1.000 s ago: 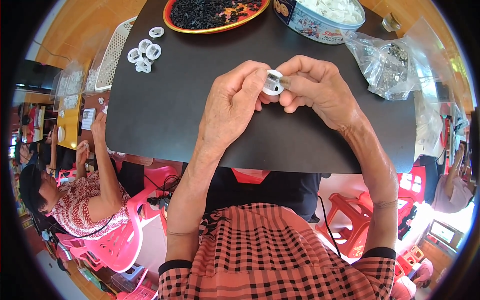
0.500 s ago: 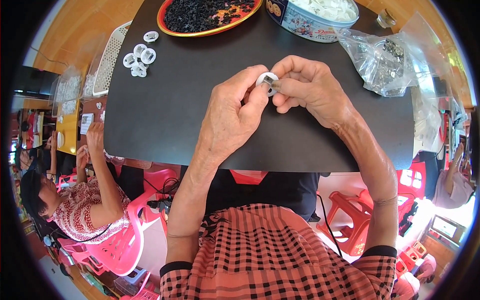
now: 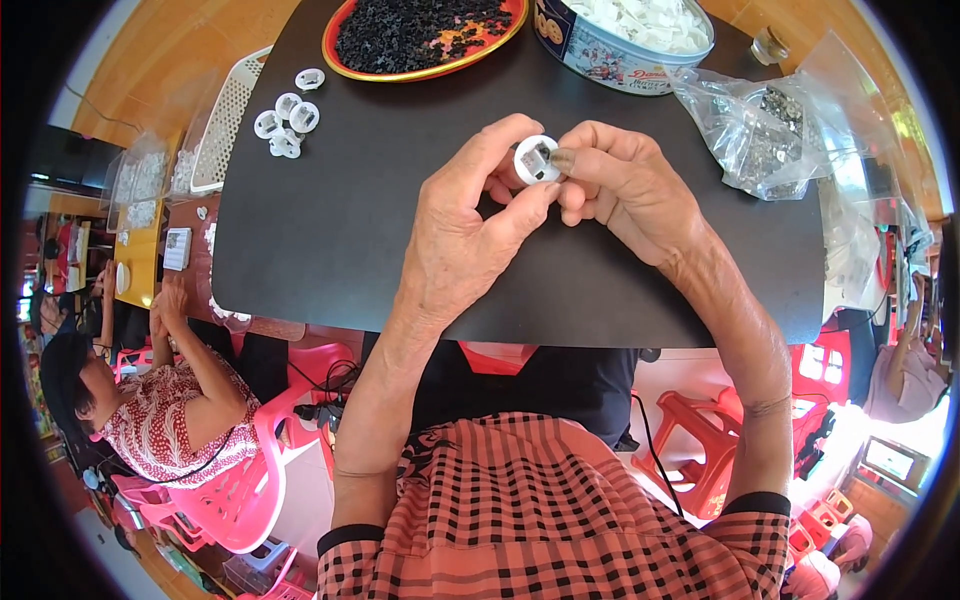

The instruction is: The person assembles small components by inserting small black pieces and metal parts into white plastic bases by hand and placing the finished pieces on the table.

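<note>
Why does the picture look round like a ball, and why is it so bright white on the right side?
The head view comes through a fisheye lens, so a black ring frames it and the dark board's edges bend. In the same view, strong daylight washes out the lower right, and the clear bag glints. The left hand, right hand and white ring stay sharp.

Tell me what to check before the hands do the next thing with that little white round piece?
1. Small white round plastic disc pinched in the left hand: ok.
2. Right hand fingertips touching the disc: ok.
3. Small metal bit seated fully in the disc: cannot tell.
4. Little white finished-looking rings lying apart on the black flat mat: ok.
5. Red round tray of black bits close to the hands: ok.
6. Clear plastic bag of metal parts lying open: cannot tell.
</note>
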